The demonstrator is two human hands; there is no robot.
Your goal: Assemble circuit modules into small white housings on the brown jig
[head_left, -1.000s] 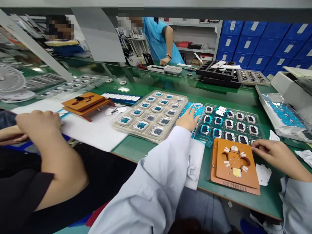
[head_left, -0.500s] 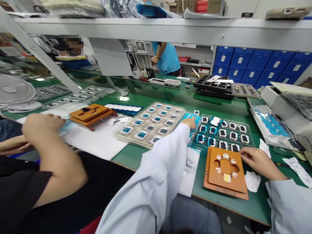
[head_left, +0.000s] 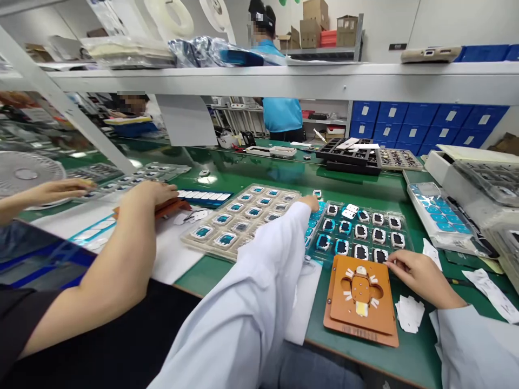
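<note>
My left hand (head_left: 310, 202) reaches across the bench, its fingertips close to a small white-framed part (head_left: 317, 193) at the far corner of a clear tray (head_left: 406, 229). That tray holds rows of dark square parts with white or blue frames. Blue pieces (head_left: 312, 226) lie just below my left hand, which my sleeve partly hides. My right hand (head_left: 419, 275) rests at the tray's near edge, beside an orange jig (head_left: 360, 302). Nothing shows in either hand. A co-worker's hand (head_left: 152, 193) lies on another orange jig (head_left: 172, 207).
A beige tray (head_left: 206, 250) of teal-centred parts stands left of my arm. White paper pieces (head_left: 409, 314) lie by the jig. A fan (head_left: 24, 173) stands far left, a black tray (head_left: 348, 154) at the back, and blue drawers (head_left: 421, 116) beyond. A person in blue (head_left: 281, 116) stands across the bench.
My view has tilted upward, showing more shelf. My left hand has moved from the blue pieces to the tray's far corner. The co-worker's hand has moved onto the orange jig.
</note>
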